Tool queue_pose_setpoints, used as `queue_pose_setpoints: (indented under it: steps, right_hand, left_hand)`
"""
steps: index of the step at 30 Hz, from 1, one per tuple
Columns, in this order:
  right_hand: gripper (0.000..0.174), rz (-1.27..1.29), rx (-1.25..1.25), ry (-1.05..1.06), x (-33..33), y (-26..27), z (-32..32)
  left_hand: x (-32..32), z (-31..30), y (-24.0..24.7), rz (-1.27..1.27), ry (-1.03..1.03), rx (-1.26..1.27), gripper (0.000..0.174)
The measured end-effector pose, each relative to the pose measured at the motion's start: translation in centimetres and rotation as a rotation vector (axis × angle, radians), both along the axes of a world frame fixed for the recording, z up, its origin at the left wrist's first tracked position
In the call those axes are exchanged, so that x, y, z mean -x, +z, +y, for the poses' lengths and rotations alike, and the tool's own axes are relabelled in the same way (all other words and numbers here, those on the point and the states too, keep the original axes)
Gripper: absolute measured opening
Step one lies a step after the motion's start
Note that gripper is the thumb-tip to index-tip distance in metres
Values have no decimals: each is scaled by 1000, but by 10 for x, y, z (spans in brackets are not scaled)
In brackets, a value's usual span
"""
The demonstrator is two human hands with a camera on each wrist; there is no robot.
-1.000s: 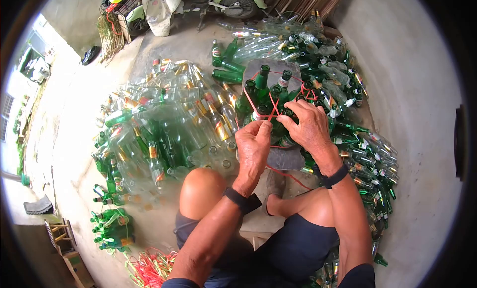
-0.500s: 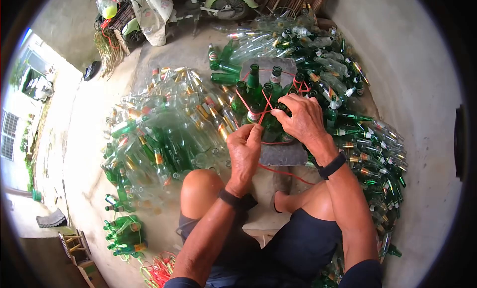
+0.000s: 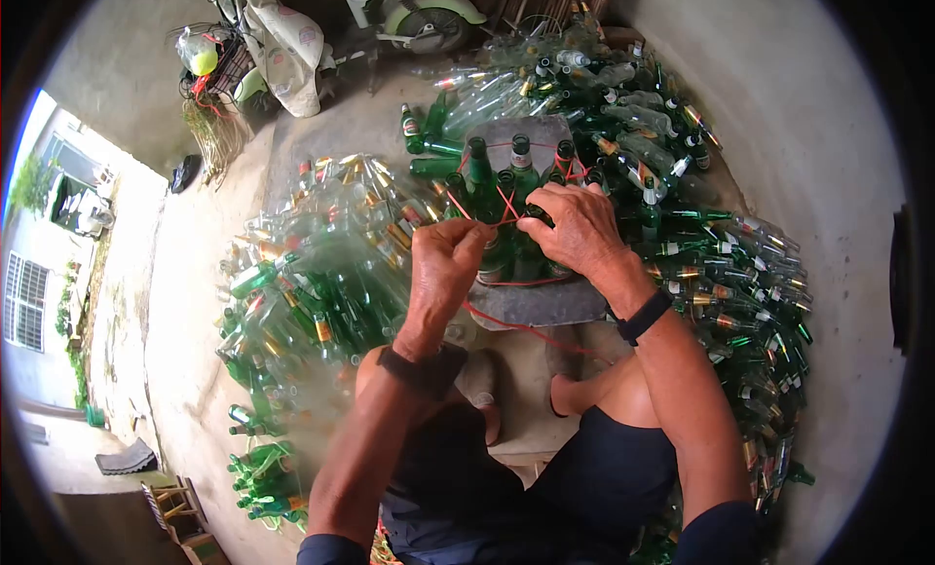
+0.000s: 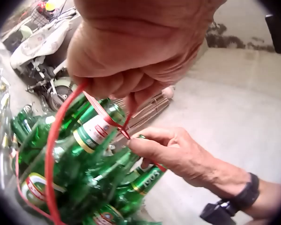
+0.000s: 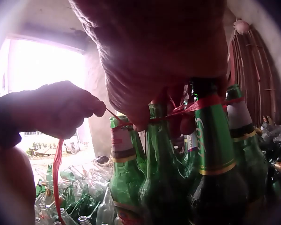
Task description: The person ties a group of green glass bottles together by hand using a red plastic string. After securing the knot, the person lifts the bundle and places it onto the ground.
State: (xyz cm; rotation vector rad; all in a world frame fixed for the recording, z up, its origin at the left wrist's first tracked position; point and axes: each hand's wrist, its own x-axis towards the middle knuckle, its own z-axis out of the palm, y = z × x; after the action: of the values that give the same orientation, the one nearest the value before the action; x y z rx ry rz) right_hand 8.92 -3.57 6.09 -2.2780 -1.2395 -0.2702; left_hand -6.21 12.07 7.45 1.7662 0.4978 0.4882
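Note:
Several green glass beer bottles point(image 3: 477, 170) stand upright in a bundle, with red plastic twine point(image 5: 59, 178) laced around and across their necks. At the bundle's near left, my left hand point(image 3: 448, 263) pinches the twine between thumb and fingers. A short taut length runs from there to the near bottle's neck, and a longer strand point(image 4: 51, 159) hangs from the same hand. My right hand point(image 3: 579, 229) is curled over the near right bottle necks, its thumb point(image 4: 143, 147) pressing the twine where it loops. My palm hides part of those necks.
The bundle stands on a grey slab point(image 3: 555, 307). Loose clear and green bottles point(image 3: 331, 244) are heaped to the left, and another pile point(image 3: 721, 302) runs along the right wall. Behind are a parked scooter point(image 3: 429, 24) and a white sack point(image 3: 287, 49).
My left hand has moved left, away from the right hand, drawing the twine out taut. The right hand stays at the bottle necks. The head view has shifted a little.

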Motion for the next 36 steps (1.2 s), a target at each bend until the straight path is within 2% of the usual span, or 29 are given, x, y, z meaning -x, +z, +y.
queue_pose_setpoints:
  steps: [1,2,3,5,7,9,12,15,18,20,22,24,27,33,36]
  right_hand:
    - [23,-12,-47,20,1,-3,1]
    - [22,-22,-93,41,1,-5,1]
    - [22,-16,-95,38,1,-5,-1]
    - [27,-53,16,34,0,1,-2]
    - [24,-44,-15,44,-1,-3,-1]
    - [23,-39,-46,54,-2,-6,1]
    - [24,-56,-45,55,-4,-3,0]
    - [29,-37,61,41,-3,2,-1]
    - [28,-35,61,50,-3,1,-1]
    - [24,-52,-75,70,-4,-5,0]
    - [24,-47,-85,71,-4,-7,0]
    - [23,-43,-95,73,-5,-7,-1]
    - [23,-39,-70,92,-5,-6,-3]
    - [25,-88,-68,93,-5,-7,-8]
    - [33,-116,-143,140,-4,5,-22]
  left_hand:
    - [-5,9,1,-33,-77,-104,21]
    - [-10,13,1,-24,-75,-98,22]
    - [-16,17,3,-18,-78,-99,22]
    - [-29,26,10,-27,-103,-277,22]
    - [-43,34,11,-20,-112,-357,22]
    - [-57,44,6,-16,-130,-547,19]
    - [-70,53,-1,29,-145,-626,16]
    - [-73,58,-5,98,-173,-693,17]
    - [-70,59,-8,111,-149,-733,17]
    - [-64,63,-9,145,-169,-724,17]
    - [-58,65,-11,177,-194,-718,16]
    - [-52,65,-15,215,-142,-572,16]
    - [-48,59,-22,207,-70,-497,17]
    - [-46,54,-21,205,-33,-519,17]
    - [-44,56,-26,150,-48,-613,18]
